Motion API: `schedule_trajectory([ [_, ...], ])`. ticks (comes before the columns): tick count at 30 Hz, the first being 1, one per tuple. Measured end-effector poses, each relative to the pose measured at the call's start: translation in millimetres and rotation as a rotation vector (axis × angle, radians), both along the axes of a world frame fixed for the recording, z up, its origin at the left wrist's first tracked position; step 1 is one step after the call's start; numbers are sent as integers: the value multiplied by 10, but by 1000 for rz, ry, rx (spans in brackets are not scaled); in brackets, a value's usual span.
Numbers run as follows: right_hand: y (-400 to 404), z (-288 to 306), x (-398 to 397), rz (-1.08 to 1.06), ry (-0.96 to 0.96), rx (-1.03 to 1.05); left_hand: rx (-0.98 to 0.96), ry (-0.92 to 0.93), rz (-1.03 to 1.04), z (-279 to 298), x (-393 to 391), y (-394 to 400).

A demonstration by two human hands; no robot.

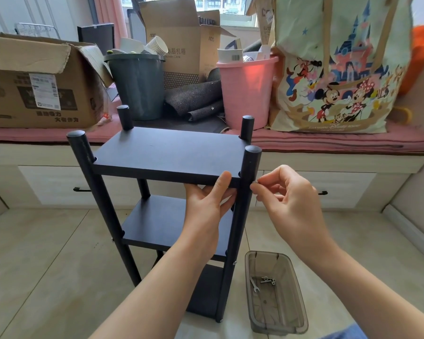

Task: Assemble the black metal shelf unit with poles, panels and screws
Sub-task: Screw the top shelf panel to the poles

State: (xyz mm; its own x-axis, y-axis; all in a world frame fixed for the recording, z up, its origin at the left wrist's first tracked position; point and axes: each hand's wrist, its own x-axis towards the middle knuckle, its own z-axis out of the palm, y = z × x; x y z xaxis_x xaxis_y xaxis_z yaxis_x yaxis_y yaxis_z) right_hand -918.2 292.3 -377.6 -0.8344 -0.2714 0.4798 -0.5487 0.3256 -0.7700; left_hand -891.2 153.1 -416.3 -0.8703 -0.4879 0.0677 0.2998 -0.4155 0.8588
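Black shelf unit (167,152) stands upright on the tiled floor, in front of the window bench: four poles, three panels fitted. Left hand (207,204) grips the front edge of the top panel (157,149) from below, thumb on top, just beside the front right pole (246,192). Right hand (287,194) pinches a small silver screw (254,183) between thumb and forefinger, its tip touching the outer side of that pole at top-panel height.

Containers:
- Translucent grey plastic tray (275,293) on the floor, right of the unit: a small wrench (253,285) and a few screws (268,280).
- Dark grey bin (138,86) on the bench: stacked paper cups (157,45) and other white items.
- Pink bin (246,91): white cartons.
- Open cardboard box (34,86), far left: contents hidden.
- Cartoon-print tote bag (338,69), right: contents hidden.
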Motion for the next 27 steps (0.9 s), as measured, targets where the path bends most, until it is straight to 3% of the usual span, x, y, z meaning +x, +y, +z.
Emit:
schedule_trajectory([
  [27, 4, 25, -8, 14, -26, -25, 34, -7, 17, 0, 14, 19],
])
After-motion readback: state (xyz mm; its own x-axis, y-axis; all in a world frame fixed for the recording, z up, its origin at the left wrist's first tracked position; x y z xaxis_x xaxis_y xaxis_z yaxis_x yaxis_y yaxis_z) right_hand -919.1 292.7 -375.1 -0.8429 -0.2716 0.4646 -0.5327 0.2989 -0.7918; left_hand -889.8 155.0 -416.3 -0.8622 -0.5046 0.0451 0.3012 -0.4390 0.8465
